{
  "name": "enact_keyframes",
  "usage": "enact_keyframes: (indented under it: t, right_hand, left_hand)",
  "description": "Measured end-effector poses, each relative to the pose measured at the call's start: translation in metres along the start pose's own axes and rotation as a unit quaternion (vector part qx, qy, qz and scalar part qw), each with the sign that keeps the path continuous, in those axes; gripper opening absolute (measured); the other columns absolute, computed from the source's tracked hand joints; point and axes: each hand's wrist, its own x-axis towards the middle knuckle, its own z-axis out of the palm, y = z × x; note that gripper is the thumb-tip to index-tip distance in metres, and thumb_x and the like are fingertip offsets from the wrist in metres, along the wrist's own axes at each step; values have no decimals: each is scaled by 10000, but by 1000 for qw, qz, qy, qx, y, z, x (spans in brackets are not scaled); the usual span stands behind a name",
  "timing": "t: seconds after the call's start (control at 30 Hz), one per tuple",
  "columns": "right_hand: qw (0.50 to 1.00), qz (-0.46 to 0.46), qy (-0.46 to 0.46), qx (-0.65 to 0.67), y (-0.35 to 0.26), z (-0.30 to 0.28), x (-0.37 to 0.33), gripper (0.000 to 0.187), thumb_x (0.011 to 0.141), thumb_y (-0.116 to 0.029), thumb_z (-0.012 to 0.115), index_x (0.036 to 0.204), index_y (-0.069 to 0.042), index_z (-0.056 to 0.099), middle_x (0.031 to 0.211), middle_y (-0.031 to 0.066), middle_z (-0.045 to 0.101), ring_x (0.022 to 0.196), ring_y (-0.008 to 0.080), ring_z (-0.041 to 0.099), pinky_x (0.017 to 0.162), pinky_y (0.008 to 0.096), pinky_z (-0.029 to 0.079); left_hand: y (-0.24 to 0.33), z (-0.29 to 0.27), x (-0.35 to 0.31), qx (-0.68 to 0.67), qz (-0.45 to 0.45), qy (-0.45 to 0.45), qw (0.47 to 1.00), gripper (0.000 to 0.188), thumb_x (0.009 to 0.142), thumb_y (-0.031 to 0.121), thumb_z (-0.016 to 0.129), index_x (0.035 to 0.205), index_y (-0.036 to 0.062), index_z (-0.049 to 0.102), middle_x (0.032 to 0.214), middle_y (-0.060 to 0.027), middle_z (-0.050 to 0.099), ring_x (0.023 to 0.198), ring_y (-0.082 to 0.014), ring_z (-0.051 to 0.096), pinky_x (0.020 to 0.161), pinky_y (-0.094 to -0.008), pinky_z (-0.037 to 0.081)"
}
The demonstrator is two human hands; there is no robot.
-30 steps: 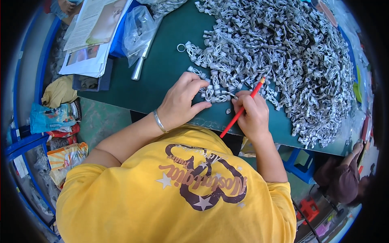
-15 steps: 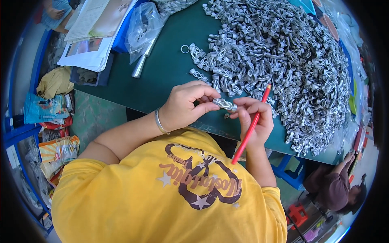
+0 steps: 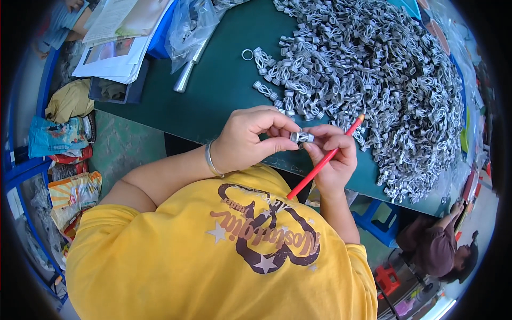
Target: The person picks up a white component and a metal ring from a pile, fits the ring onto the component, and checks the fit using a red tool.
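Between my two hands is a small silver metal piece (image 3: 302,137), much like the loose ones on the table. The thumb and fingers of my left hand (image 3: 256,136) pinch its left end. My right hand (image 3: 333,154) grips the other end with its fingertips. A red pencil (image 3: 325,158) is also tucked through my right hand, slanting from near my shirt up toward the pile. Just beyond my hands spreads a large heap of silver looped metal pieces (image 3: 373,90), and a single ring (image 3: 247,54) lies apart at its left edge.
The dark green table (image 3: 213,101) carries a metal-handled tool (image 3: 184,77), a clear plastic bag (image 3: 189,32) and papers (image 3: 114,53) over a bin. Bags (image 3: 58,136) stand on the left. A blue stool (image 3: 376,218) and another person (image 3: 434,245) are at lower right.
The metal piece has been turned between my fingers, and more of it is now covered. My right hand has tilted, swinging the red pencil's lower end leftward.
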Motion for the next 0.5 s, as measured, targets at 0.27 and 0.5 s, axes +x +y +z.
enact_keyframes:
  t: [0.27,0.5]
  right_hand:
    - [992,-124,27,-21,-11,9,6,401,698,104,709,872,-40,378,973,210,591,881,259,621,745,328,535]
    - [979,-124,-21,-162,-13,8,15,272,728,81,684,778,-21,436,907,215,650,774,262,650,679,326,525]
  left_hand:
    - [-3,5,-5,-254,-203,25,945,151,853,-11,585,1000,-48,583,838,-88,625,739,-127,634,655,-244,545]
    - [0,-9,8,-520,-406,-25,751,235,927,144,511,1117,7,515,902,-79,579,752,-120,592,578,-210,502]
